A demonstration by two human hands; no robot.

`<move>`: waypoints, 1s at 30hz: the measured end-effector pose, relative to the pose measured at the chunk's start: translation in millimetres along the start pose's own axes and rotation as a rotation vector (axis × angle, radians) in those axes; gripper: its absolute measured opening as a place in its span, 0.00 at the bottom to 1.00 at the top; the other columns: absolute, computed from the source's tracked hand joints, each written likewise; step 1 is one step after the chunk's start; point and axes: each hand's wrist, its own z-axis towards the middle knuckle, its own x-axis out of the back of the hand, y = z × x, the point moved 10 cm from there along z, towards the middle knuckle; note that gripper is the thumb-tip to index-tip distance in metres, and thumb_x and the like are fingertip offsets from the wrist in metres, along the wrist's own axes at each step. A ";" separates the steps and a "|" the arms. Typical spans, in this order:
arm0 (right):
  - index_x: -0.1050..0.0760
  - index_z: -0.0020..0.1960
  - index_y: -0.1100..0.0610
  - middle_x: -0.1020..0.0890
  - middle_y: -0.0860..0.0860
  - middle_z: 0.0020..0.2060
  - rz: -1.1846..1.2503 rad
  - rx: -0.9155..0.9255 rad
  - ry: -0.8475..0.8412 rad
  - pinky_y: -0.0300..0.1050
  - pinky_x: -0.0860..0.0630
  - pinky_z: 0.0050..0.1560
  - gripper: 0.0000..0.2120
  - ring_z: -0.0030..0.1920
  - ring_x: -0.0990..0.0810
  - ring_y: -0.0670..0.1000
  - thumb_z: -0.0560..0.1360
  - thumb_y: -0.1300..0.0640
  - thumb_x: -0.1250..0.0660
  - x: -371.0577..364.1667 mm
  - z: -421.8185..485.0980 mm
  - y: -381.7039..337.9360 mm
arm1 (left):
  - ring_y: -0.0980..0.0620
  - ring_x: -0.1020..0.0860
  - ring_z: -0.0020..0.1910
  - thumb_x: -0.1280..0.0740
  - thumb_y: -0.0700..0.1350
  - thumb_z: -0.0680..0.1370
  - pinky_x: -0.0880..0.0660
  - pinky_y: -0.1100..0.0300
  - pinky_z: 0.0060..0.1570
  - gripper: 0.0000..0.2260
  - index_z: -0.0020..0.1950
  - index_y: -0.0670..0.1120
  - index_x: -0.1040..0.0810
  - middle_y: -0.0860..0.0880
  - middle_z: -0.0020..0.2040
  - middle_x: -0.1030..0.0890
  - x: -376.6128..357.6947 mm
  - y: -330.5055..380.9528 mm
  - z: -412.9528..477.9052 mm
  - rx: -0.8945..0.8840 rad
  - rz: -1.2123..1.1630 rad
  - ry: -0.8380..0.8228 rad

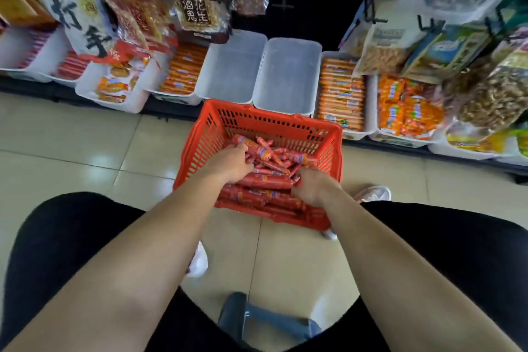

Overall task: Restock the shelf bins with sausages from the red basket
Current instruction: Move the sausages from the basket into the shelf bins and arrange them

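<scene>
Sausages [268, 177], red-wrapped sticks piled in the red plastic basket [285, 120]: left hand [231, 164] and right hand [313, 187] both curled round bunches. Slick wrappers, so prob a few slip onto the tiled floor [85, 151] b4 the empty white bins [288, 71].

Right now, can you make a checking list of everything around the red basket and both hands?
Surface: shiny tiled floor; the basket stands on it.
Job's things: red basket holds a pile of sausages; two empty bins sit behind it.
Clutter: filled bins on both sides; snack bags hang above.
Grippers: left hand and right hand are both in the sausages, gathering them.
Cables: nothing seen.
Surroundings: white shoes and a grey object by the knees.
</scene>
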 end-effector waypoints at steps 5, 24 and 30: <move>0.30 0.70 0.51 0.23 0.58 0.66 -0.011 0.011 -0.098 0.55 0.24 0.62 0.30 0.64 0.23 0.61 0.69 0.44 0.35 -52.5 79.8 -6.1 | 0.41 0.33 0.72 0.34 0.58 0.78 0.34 0.49 0.70 0.31 0.76 0.45 0.36 0.42 0.75 0.34 -43.6 -27.7 56.2 -0.024 0.083 -0.019; 0.39 0.75 0.50 0.33 0.54 0.73 -0.238 0.167 -0.039 0.59 0.37 0.70 0.36 0.72 0.36 0.59 0.75 0.31 0.41 -145.5 167.3 16.4 | 0.45 0.35 0.68 0.30 0.55 0.76 0.34 0.49 0.66 0.27 0.74 0.57 0.34 0.51 0.71 0.33 -97.2 -42.7 217.4 -0.324 0.369 0.039; 0.37 0.74 0.55 0.26 0.54 0.68 0.078 0.038 -0.212 0.52 0.27 0.63 0.38 0.65 0.24 0.57 0.72 0.34 0.34 -158.3 141.8 26.5 | 0.41 0.30 0.69 0.29 0.58 0.75 0.32 0.50 0.64 0.33 0.75 0.50 0.38 0.43 0.74 0.33 -105.0 -69.6 194.1 -0.144 0.096 -0.122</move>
